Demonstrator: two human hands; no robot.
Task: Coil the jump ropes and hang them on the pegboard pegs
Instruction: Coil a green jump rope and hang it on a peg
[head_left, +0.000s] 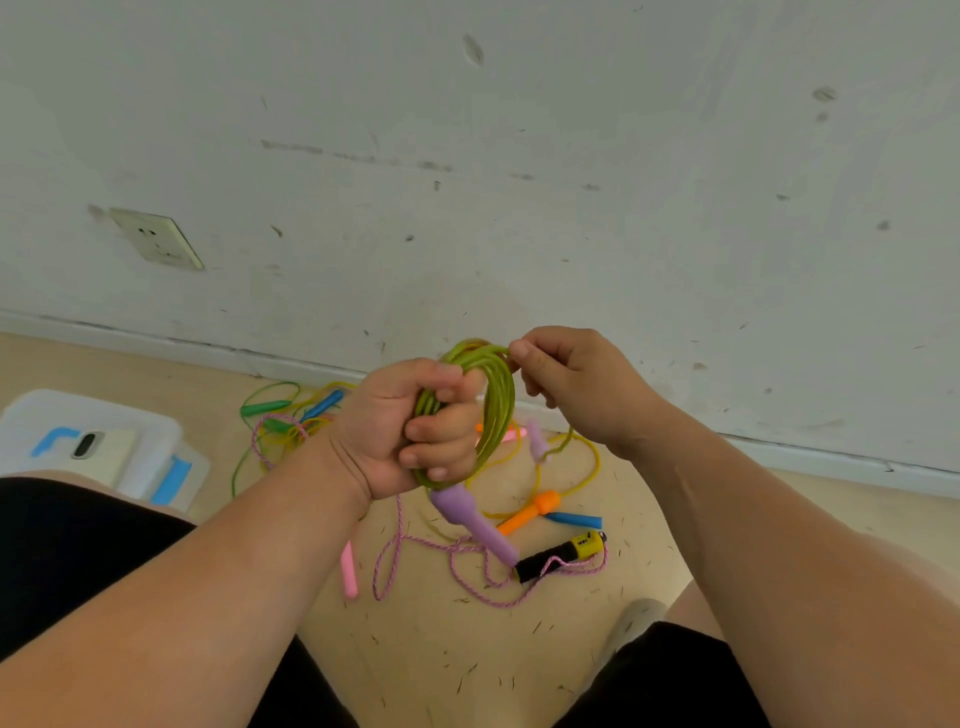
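wall (571, 130): scuffed white, fills the whole top half, baseboard along the bottom
floor (441, 649): tan, with little dark bits all over it
white box (31, 415): far left on the floor, blue latches, a phone (98, 447) lying on top
loose ropes (395, 551): tangled heap on the floor by the wall, under the hands. There's a pink braided one, yellow and green cords, plus an orange handle (530, 512), a black and yellow handle (561, 556) and a pink handle (349, 569)
left hand (405, 426): fist wrapped tight round one side of the coil
right hand (576, 384): just beside the left, thumb and finger pinching a strand at the top of the coil
green rope (496, 395): wound in several loops, held up in the air above the heap
purple handle (470, 519): hangs off the bottom of the coil, tilted down to the right
socket (156, 238): low on the wall, left side
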